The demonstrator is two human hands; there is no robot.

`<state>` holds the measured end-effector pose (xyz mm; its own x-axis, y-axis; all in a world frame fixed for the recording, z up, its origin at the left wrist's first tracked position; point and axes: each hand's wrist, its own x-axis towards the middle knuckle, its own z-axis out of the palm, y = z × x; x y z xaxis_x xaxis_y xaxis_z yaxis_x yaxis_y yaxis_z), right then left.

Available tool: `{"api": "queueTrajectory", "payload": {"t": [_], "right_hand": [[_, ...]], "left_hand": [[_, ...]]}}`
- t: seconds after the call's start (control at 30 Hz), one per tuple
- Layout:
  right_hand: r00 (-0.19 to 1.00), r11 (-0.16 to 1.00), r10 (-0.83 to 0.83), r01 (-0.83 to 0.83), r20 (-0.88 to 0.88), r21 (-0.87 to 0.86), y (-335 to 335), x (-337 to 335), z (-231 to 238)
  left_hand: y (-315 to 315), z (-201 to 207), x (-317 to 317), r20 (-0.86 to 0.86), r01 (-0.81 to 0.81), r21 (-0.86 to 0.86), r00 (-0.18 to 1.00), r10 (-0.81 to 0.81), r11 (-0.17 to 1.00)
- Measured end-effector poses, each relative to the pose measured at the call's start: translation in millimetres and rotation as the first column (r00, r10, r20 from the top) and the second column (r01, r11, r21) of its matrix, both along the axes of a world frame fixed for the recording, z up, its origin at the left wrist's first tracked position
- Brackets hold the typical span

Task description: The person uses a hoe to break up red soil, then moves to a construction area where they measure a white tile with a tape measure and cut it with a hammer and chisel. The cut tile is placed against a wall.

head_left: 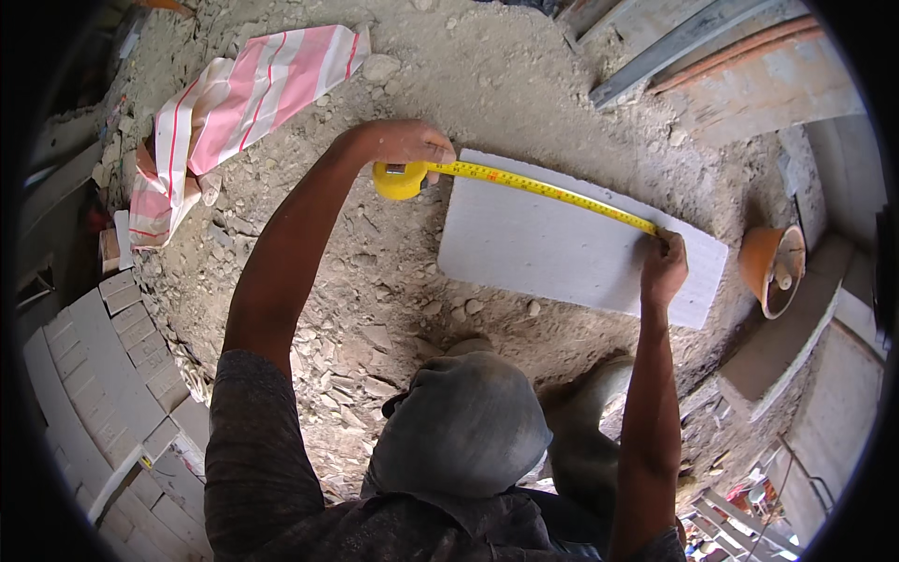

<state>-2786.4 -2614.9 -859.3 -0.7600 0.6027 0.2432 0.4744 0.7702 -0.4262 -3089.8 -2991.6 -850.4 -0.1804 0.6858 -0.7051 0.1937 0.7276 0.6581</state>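
Observation:
A pale rectangular slab (552, 248) lies on the dusty ground in front of me. Along its far edge runs the drawn-out blade of a yellow tape measure (401, 182), whose case sits just past the slab's left end. My left hand (405, 143) is closed on the tape measure beside the case, fingertips at the blade. My right hand (664, 269) pinches the far part of the blade over the right portion of the slab. The tape's tip is hidden by those fingers.
A pink-and-white striped sack (257, 94) lies crumpled at the far left. An orange bowl-shaped container (772, 267) lies tilted right of the slab. Grey blocks (103, 361) are stacked at left; boards (693, 51) lean at the far right. Rubble (365, 347) covers the near ground.

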Motion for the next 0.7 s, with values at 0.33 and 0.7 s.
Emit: {"api": "queueTrajectory", "payload": {"t": [0.33,0.7], "right_hand": [[0.995,0.993,0.098,-0.095,-0.032,0.067,-43,-43,9],[0.985,0.986,0.168,-0.167,-0.046,0.022,-56,-43,-8]], "left_hand": [[-2,-6,-1,-0.027,-0.006,0.089,1.0,0.009,0.996],[2,-18,3,-0.057,-0.006,0.047,0.998,0.009,0.999]]}}
